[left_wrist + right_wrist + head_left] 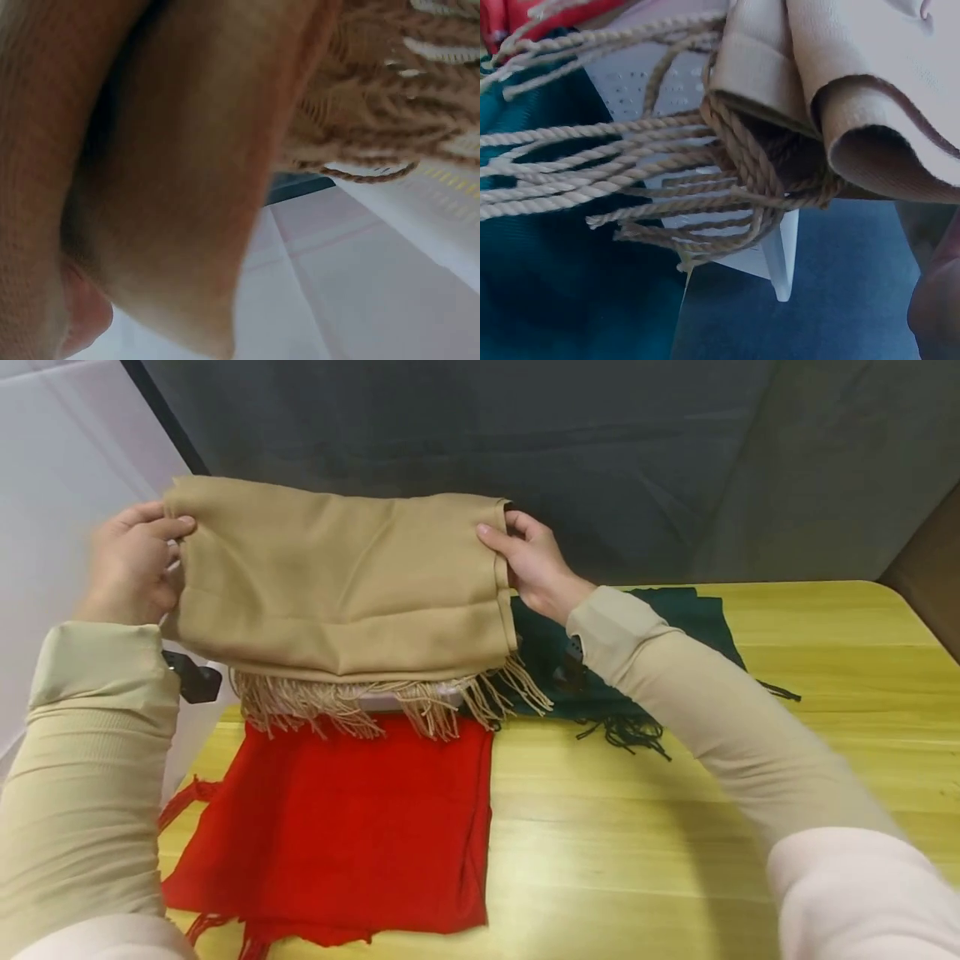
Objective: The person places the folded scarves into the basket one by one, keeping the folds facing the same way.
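A folded tan scarf (337, 577) is held up in front of me, its twisted fringe (427, 706) hanging from the lower edge. My left hand (135, 564) pinches its left end, thumb on the near side. At the right end my right hand (536, 560) grips the fold, with the thumb in front and the other fingers partly hidden behind the cloth. Close up in the right wrist view, the scarf's layers (757, 67) curl at the edge above the fringe cords. The left wrist view shows mostly blurred tan cloth (180, 172).
A red fringed scarf (360, 827) lies folded on the yellow wooden table (600, 843). Behind my right forearm lies a dark green fringed scarf (697, 618). Beneath the tan scarf is a white perforated container (780, 262), mostly covered. A grey panel (525, 435) stands behind the table.
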`<state>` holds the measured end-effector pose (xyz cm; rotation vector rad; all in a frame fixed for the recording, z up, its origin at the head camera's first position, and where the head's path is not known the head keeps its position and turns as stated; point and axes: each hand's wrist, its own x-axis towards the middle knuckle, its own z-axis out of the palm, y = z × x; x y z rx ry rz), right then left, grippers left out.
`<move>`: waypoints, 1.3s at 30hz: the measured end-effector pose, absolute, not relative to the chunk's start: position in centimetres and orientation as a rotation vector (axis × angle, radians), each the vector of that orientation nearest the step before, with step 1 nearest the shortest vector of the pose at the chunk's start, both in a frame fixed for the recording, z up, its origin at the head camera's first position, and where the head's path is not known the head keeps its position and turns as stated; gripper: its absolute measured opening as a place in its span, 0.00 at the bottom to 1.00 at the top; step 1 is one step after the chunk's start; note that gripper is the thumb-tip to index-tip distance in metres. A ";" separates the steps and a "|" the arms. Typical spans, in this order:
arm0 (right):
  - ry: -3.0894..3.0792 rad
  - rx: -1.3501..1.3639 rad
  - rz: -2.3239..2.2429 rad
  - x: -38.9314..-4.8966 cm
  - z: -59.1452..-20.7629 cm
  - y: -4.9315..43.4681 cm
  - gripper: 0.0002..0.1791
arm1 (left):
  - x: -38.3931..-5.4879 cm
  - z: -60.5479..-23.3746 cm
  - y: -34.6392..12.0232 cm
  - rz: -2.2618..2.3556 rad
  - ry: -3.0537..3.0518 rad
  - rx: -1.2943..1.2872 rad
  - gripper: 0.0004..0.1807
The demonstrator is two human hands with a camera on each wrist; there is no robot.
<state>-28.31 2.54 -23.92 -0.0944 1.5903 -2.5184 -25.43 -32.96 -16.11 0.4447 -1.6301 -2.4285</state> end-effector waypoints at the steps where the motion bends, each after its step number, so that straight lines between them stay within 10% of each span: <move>1: 1.606 -0.083 -2.515 -28.5 -24.0 2.4 0.08 | -25.5 -16.2 -32.8 -2.413 -1.636 0.448 0.10; 39: 1.934 -0.051 -2.246 -30.9 -29.4 0.4 0.15 | -27.7 -22.3 -28.0 -2.073 -2.000 0.612 0.06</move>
